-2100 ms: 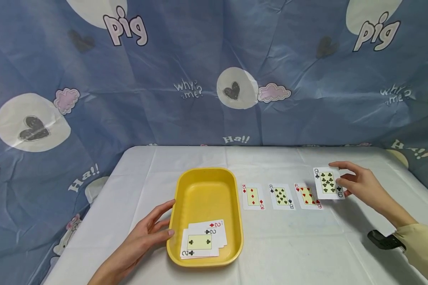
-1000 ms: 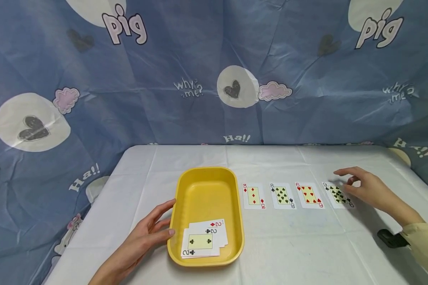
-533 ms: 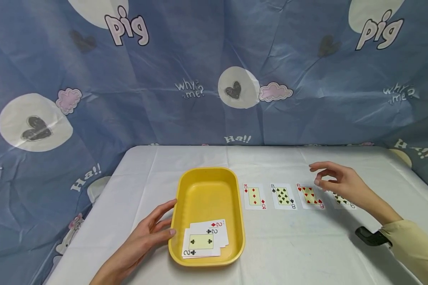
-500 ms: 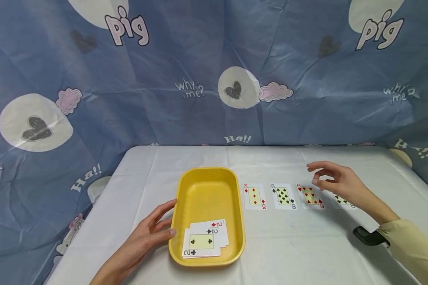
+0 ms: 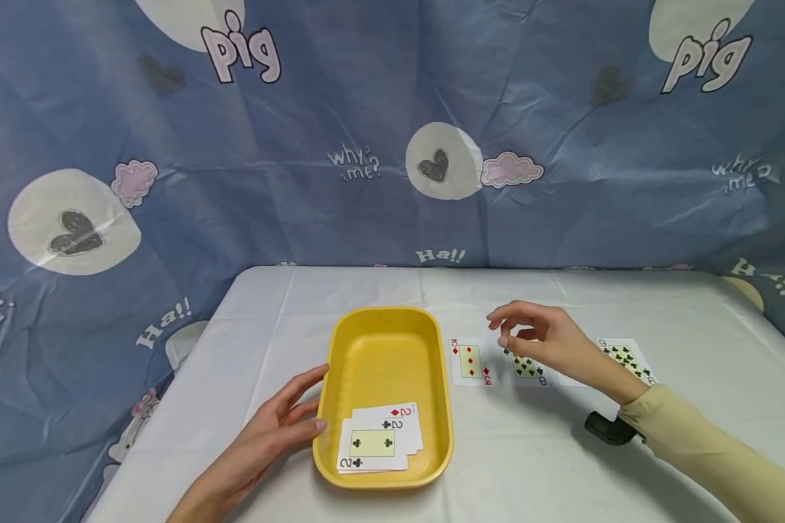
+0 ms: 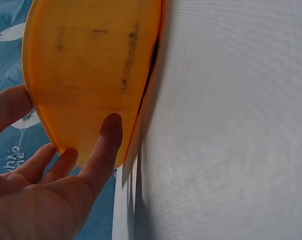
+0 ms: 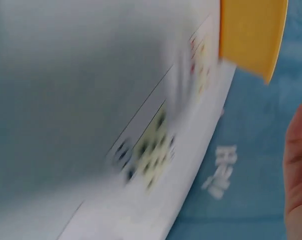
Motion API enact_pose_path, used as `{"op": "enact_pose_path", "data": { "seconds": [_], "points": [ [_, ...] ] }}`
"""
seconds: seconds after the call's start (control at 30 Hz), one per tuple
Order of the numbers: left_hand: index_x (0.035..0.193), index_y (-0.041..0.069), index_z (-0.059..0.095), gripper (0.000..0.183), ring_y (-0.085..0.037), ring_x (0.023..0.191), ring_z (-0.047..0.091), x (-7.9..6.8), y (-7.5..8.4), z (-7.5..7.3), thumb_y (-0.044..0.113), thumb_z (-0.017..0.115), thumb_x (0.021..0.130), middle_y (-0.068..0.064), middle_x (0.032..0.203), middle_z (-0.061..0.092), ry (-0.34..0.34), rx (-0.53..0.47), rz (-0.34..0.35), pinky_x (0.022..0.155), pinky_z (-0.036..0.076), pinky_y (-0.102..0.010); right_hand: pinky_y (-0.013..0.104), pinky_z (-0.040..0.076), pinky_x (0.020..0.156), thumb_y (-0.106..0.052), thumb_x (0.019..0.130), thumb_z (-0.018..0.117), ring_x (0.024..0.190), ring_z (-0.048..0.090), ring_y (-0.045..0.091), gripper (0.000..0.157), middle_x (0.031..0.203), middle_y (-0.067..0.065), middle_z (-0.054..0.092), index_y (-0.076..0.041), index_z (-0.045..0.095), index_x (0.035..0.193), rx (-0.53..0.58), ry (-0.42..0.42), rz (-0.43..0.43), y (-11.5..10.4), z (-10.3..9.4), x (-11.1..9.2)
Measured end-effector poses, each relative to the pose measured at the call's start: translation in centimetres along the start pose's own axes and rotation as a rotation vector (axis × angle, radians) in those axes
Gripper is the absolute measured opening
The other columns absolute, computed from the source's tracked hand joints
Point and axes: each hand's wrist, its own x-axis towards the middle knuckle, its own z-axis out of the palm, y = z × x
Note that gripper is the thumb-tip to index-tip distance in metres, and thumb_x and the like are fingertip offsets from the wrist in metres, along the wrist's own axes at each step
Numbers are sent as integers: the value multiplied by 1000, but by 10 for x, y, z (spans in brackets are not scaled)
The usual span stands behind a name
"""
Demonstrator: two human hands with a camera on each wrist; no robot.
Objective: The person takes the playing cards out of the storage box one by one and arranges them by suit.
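My left hand [image 5: 268, 428] rests its fingertips and thumb against the left wall of a yellow tray [image 5: 392, 314]. In the left wrist view, the thumb lies along the outside of the tray [image 6: 85, 65]. Inside the tray are several playing cards, with a two of clubs [image 5: 369, 452] on top and a two of diamonds [image 5: 402, 412] beneath. My right hand [image 5: 549, 340], fingers loosely bent and holding nothing, hovers over a row of cards. It partly covers the eight of spades [image 5: 527, 369]; the wrist mostly hides a card [image 5: 574, 381] beside it.
A three of diamonds [image 5: 468, 374] lies at the row's left end, just right of the tray. A nine of clubs [image 5: 628, 354] lies at the right end. Blue printed cloth [image 5: 340, 225] stands behind the white table [image 5: 510, 450].
My right hand laid the nine of clubs at the row's right end, let go, and swept left across the cards towards the tray. The left hand stays at the tray.
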Motion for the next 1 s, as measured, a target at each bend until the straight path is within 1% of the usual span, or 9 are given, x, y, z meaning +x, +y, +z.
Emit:
{"op": "enact_pose_path", "data": {
  "seconds": [0.17,0.3,0.4,0.47,0.57,0.7,0.8,0.9,1.0],
  "points": [
    [149,28,38,72,-29,135,43,0,0,1,17,74,88,-3,153,35,9,2,-6,96,48,-43,35,54,82,-4,91,70,93,62,21,32,112,3,64,-17,66,119,21,-86,-71,-11,28,15],
    [150,27,37,72,-29,134,44,0,-1,2,19,73,89,-5,152,37,6,8,-12,96,48,-44,37,52,89,-2,90,70,99,61,27,34,116,6,63,-15,65,121,75,-162,-136,-20,49,23],
    [150,27,37,72,-29,133,45,-1,-1,2,20,74,89,-6,152,39,4,13,-13,96,48,-44,38,52,90,-3,91,70,102,59,31,34,118,6,62,-15,64,122,120,-209,-152,-26,64,28],
    [150,27,36,72,-29,133,45,-1,-2,1,20,74,89,-6,151,39,3,14,-11,97,48,-44,39,52,90,-5,92,70,105,58,31,33,119,6,61,-16,64,123,158,-255,-131,-30,72,32],
    [150,28,37,72,-28,133,46,-1,-1,1,19,74,89,-6,151,40,5,15,-11,97,48,-44,38,53,90,-7,92,69,111,57,27,35,124,9,60,-16,62,126,200,-346,-67,-33,85,39],
    [149,29,38,71,-27,131,48,0,-1,2,21,74,88,-3,155,32,14,18,-17,96,48,-43,38,51,93,-5,92,69,118,55,23,41,129,12,57,-12,59,130,219,-490,-4,-35,101,50],
    [149,29,39,71,-27,131,48,0,-1,2,21,75,88,-1,156,29,18,21,-17,97,47,-44,38,50,94,-7,91,70,119,56,25,42,130,11,58,-11,58,132,192,-566,0,-36,110,60],
    [149,29,38,71,-28,133,46,0,-1,1,22,74,88,-3,154,34,11,27,-11,99,46,-45,36,50,94,-10,91,71,119,57,23,44,131,9,58,-15,58,133,163,-609,-8,-35,117,71],
    [149,30,38,72,-28,133,45,0,0,1,22,75,88,-4,152,37,10,32,-8,99,46,-45,35,51,93,-10,91,71,119,57,20,45,132,9,58,-14,57,134,149,-651,-11,-33,121,80]
  ]
}}
